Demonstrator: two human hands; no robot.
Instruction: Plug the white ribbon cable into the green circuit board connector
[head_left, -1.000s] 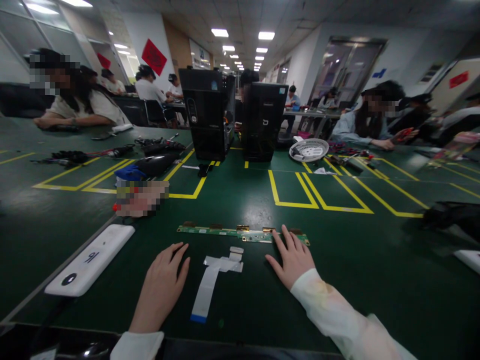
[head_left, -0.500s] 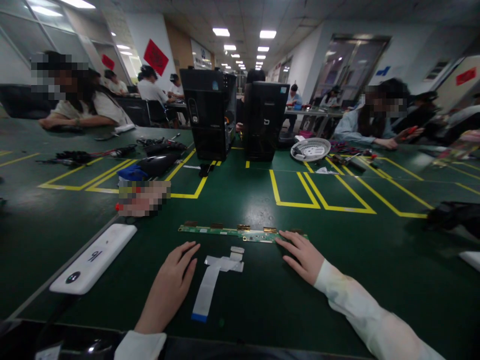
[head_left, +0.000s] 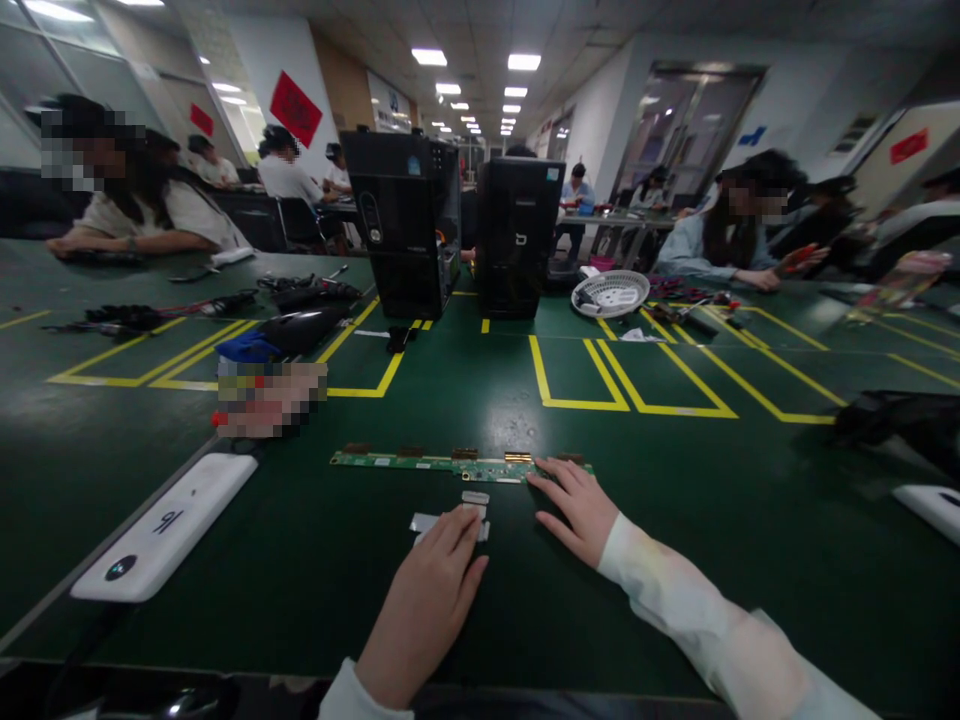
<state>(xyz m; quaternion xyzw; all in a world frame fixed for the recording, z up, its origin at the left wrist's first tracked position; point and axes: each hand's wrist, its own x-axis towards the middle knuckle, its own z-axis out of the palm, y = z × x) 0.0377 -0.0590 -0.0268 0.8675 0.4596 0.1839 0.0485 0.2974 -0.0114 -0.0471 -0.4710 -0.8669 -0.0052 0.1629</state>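
Observation:
A long, narrow green circuit board (head_left: pixel 405 461) with copper-coloured tabs lies across the green table. The fingers of my right hand (head_left: pixel 576 505) rest spread on its right end. My left hand (head_left: pixel 435 590) lies over a flat ribbon cable (head_left: pixel 475 499), its fingertips touching the upper part near the connector. Those fingers are stretched out, with the thumb apart. Most of the cable's long white strip is hidden beneath that hand; a piece of silvery tape shows beside the fingers.
A white power strip (head_left: pixel 169 525) lies at the left. Two black computer towers (head_left: pixel 401 225) stand at the back, with a white round basket (head_left: pixel 611 294) to their right. Cables and a blue-black tool (head_left: pixel 289 325) lie left of the towers. Other people sit around the table.
My left hand has moved right, from beside the ribbon cable onto it, covering its long strip. My right hand stays on the board's right end. The view has shifted slightly.

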